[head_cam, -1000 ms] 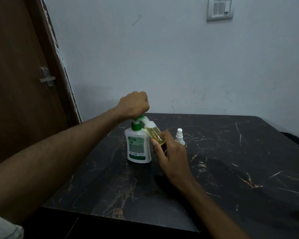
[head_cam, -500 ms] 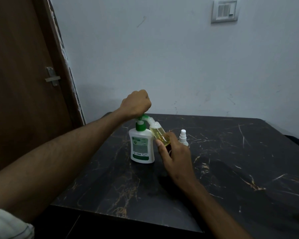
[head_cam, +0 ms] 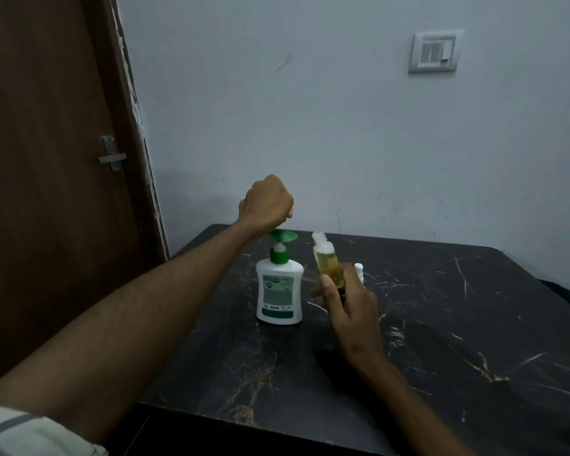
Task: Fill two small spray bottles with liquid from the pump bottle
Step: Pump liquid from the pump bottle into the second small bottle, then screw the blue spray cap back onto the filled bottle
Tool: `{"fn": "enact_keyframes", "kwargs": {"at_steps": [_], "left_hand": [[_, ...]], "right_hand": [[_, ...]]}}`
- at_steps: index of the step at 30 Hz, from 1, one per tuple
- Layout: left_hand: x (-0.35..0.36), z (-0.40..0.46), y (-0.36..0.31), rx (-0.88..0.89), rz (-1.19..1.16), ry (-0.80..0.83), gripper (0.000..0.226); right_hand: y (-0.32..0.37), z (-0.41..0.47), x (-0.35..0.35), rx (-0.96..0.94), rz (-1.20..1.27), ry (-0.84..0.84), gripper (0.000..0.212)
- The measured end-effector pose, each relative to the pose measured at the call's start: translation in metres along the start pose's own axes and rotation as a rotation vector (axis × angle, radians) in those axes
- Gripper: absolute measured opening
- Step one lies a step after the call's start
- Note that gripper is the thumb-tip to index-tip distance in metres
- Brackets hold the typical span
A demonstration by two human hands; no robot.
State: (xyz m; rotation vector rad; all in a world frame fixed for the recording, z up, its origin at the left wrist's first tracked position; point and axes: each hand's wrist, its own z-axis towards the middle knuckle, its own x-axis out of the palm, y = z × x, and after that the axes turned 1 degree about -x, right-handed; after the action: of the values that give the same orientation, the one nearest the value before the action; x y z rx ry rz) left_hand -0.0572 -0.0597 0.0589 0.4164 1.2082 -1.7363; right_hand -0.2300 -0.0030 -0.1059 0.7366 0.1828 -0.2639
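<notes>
A white pump bottle (head_cam: 279,291) with a green pump head (head_cam: 283,235) stands upright on the black marble table (head_cam: 458,324). My left hand (head_cam: 266,203) is a fist just above the pump head, its heel at the head's rear edge, and holds nothing. My right hand (head_cam: 349,311) grips a small clear spray bottle (head_cam: 326,262), uncapped and nearly full of yellow liquid, upright just right of the nozzle and apart from it. The white top of a second small spray bottle (head_cam: 359,270) shows behind my right fingers; its body is hidden.
A brown door (head_cam: 53,192) with a metal latch stands at the left, close to the table's far left corner. A pale wall with a switch plate (head_cam: 434,54) runs behind the table. The table's front edge is near my forearms.
My left fist has risen and the pump head has come up. My right hand has drawn the small bottle away from the nozzle to the right and set it upright.
</notes>
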Motion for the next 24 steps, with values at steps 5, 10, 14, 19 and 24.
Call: {"fn": "enact_keyframes", "kwargs": {"at_steps": [5, 10, 14, 19, 24], "left_hand": [[-0.014, -0.008, -0.002, -0.001, -0.054, -0.052, 0.027], [-0.027, -0.040, 0.005, 0.156, 0.051, -0.250, 0.018], [-0.028, -0.100, 0.008, 0.344, -0.035, -0.392, 0.003], [0.000, -0.177, 0.013, 0.321, -0.208, -0.212, 0.021], [0.020, -0.222, 0.008, 0.197, -0.461, -0.138, 0.021]], "right_hand": [[0.004, 0.002, 0.001, 0.019, -0.005, 0.035, 0.024], [0.012, 0.007, -0.004, 0.026, 0.001, 0.056, 0.020], [0.024, 0.008, -0.008, 0.062, 0.029, 0.110, 0.013], [0.050, -0.010, -0.024, 0.107, 0.127, 0.214, 0.019], [0.073, -0.044, -0.036, 0.164, 0.172, 0.299, 0.018]]}}
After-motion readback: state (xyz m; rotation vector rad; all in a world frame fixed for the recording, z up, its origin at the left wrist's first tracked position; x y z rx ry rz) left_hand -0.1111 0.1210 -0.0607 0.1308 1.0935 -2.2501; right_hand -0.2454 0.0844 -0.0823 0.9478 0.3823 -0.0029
